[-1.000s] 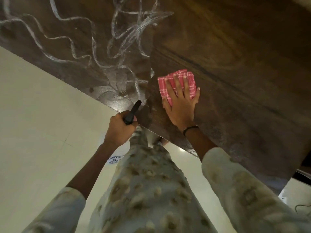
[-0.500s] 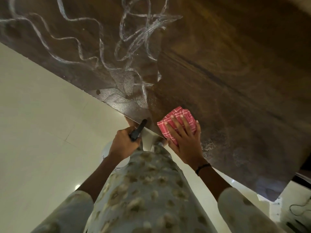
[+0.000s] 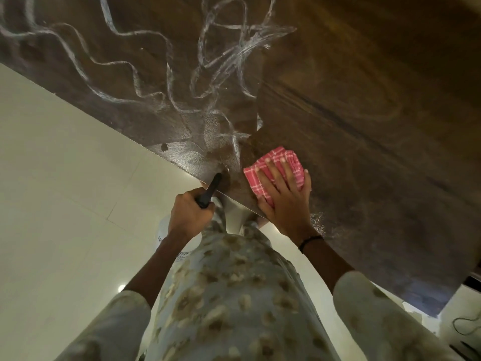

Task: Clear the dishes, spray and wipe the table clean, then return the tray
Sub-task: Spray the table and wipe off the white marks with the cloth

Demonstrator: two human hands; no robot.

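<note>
Both hands are busy in the wiping step: the right hand [image 3: 283, 196] presses a folded pink checked cloth [image 3: 276, 168] flat on the dark worktop [image 3: 364, 113] at its near edge, fingers [image 3: 286, 165] straight and spread, while the left hand [image 3: 191, 213] has its fingers curled tight round the black trigger head of a spray bottle [image 3: 179, 243], held just off the edge and mostly hidden, so its white body is only partly seen. White squiggly streaks [image 3: 161, 74] of spray lie unwiped on the worktop's left part, so the next move probably calls for sweeping the cloth left and away across them; no tray or dishes show.
</note>
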